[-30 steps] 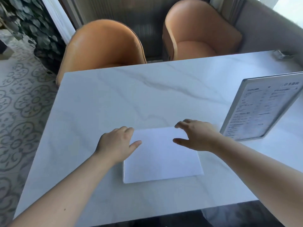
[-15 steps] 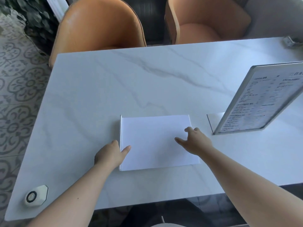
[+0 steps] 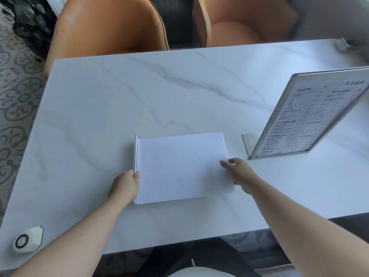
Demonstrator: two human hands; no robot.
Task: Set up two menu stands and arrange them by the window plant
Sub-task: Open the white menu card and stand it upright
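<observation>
A second menu stand (image 3: 179, 166) lies flat, blank white side up, on the white marble table (image 3: 139, 92). My left hand (image 3: 124, 184) grips its left edge near the front corner. My right hand (image 3: 238, 173) holds its right edge, thumb on top and fingers under the rim. One menu stand (image 3: 311, 114) stands upright at the right, its printed menu facing me in a silver frame on a clear base. No window plant shows near it; only a leafy plant (image 3: 28, 17) at the far left on the floor.
Two orange chairs (image 3: 107, 25) (image 3: 245, 21) stand along the table's far edge. A small white call button (image 3: 28, 239) sits at the front left corner. A small crumpled object (image 3: 344, 45) lies at the far right corner. Patterned floor tiles run along the left.
My hands slid from on top of the flat stand to its left and right edges and took hold. The view has tilted down, which brings in the call button.
</observation>
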